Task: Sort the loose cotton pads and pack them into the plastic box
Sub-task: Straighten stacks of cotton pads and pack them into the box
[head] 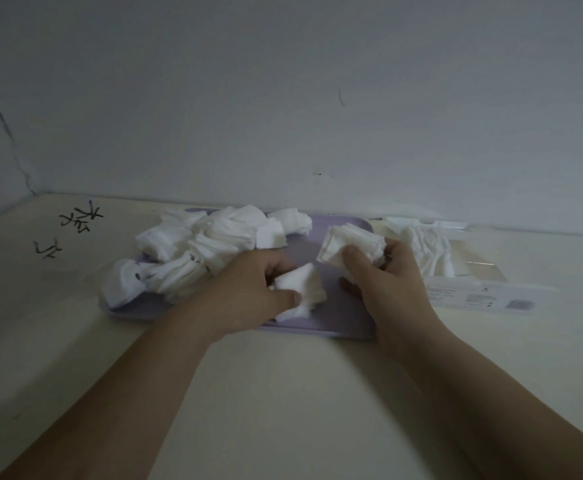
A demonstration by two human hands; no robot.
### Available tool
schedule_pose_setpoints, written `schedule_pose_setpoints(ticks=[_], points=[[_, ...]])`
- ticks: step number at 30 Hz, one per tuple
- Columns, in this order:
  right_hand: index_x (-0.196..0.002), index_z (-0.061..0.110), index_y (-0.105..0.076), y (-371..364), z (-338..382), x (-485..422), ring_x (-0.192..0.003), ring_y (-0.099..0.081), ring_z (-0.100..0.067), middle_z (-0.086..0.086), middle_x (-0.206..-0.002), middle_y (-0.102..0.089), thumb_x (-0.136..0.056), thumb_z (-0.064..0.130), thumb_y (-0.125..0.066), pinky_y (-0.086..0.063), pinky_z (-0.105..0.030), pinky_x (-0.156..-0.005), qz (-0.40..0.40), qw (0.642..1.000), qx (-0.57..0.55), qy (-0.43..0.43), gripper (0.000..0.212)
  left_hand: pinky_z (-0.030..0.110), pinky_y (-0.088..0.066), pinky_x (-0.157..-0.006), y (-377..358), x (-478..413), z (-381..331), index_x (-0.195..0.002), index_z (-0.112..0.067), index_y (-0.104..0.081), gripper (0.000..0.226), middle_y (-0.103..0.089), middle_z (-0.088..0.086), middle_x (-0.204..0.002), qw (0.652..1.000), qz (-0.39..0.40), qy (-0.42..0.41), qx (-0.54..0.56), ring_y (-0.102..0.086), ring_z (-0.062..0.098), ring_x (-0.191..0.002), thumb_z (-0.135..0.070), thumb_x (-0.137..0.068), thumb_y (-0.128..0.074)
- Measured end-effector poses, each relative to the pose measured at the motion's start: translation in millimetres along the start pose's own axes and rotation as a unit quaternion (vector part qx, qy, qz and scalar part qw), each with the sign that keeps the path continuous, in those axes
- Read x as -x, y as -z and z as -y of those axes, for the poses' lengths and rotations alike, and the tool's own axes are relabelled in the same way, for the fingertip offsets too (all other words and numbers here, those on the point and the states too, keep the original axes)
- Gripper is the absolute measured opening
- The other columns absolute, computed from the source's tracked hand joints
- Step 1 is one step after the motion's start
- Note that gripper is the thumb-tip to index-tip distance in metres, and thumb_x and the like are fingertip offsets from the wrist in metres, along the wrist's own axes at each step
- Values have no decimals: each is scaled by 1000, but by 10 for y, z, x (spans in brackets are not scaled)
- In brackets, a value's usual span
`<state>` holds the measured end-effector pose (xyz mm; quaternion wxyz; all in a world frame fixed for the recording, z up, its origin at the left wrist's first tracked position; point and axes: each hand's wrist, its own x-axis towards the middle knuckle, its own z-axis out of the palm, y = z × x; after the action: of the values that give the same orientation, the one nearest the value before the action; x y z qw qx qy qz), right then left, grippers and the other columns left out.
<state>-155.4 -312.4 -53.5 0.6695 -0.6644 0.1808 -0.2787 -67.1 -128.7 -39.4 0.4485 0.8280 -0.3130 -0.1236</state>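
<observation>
Heaping white crumpled cotton pads [207, 247]

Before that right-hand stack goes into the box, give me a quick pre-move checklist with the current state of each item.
1. Right hand holds a squared stack of white cotton pads: ok.
2. Left hand holds a small bunch of white pads, edges uneven: not ok.
3. Clear plastic box open, within the right hand's reach: ok.
4. Room left in the box beside the pads already inside: cannot tell.
5. Loose pad pile still unsorted on the lilac plastic tray: not ok.
</observation>
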Motion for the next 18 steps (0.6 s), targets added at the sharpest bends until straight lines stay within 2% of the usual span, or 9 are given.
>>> schedule_pose_setpoints(ticks=[2, 5, 8, 10, 12, 15, 18], points=[[-109, 23, -60, -2, -9, -8, -88, -73, -18, -2, -99, -73, -89, 27, -76, -60, -61, -91, -2, 1000, 7, 1, 26, 28, -49, -62, 3, -10, 0, -86, -19, -69, 15, -69, 2, -76, 999, -26, -2, 40, -59, 7, -64, -9, -84, -80], [-110, 25, -63, 4, -18, -8, -95, -74, -29, -8, -102, -75, -76, 42, -77, -59, -61, -91, -2, 999, 38, 3, 40, 34, -51, -64, 11, -38, -35, -91, -15, -72, 9, -72, 8, -82, 983, -70, -10, 170, -61, 17, -71, -12, -86, -78], [-111, 24, -65, 16, -26, 5, -98, -75, -26, -5, -104, -77, -73, 44, -79, -60, -58, -93, 10, 998, 55, 3, 45, 31, -52, -66, 22, -26, -106, -104, -14, -74, 11, -72, 6, -89, 955, -42, -16, 293, -62, 18, -79, -8, -94, -70], [-110, 23, -67, 32, -30, -3, -100, -76, -27, -4, -104, -79, -75, 40, -84, -60, -57, -93, 29, 998, 51, 2, 42, 27, -47, -60, 14, -4, -135, -108, -15, -75, 17, -70, 8, -92, 953, -9, -36, 300, -59, 20, -78, -6, -96, -67], [-109, 20, -69, 46, -27, -8, -101, -77, -30, -6, -104, -81, -78, 29, -88, -61, -57, -94, 61, 997, 38, -3, 38, 25, -42, -54, -14, 11, -157, -103, -16, -76, 17, -67, 10, -90, 957, 9, -43, 288, -53, 23, -77, -5, -92, -71], [-112, 11, -72, 46, -13, -11, -97, -79, -29, -11, -101, -82, -83, 6, -84, -62, -52, -94, 103, 994, 7, -20, 32, 24, -42, -51, -28, 11, -146, -99, -12, -71, 20, -71, 10, -86, 957, -21, -20, 288, -54, 25, -76, -4, -84, -80], [-107, 7, -75, 29, 43, -1, -86, -74, -24, -13, -95, -81, -82, 11, -80, -59, -43, -87, 129, 991, -28, -35, 26, 28, -45, -56, -16, 12, -126, -97, -8, -70, 20, -73, 11, -84, 960, -43, -8, 275, -60, 26, -76, -6, -82, -83]])
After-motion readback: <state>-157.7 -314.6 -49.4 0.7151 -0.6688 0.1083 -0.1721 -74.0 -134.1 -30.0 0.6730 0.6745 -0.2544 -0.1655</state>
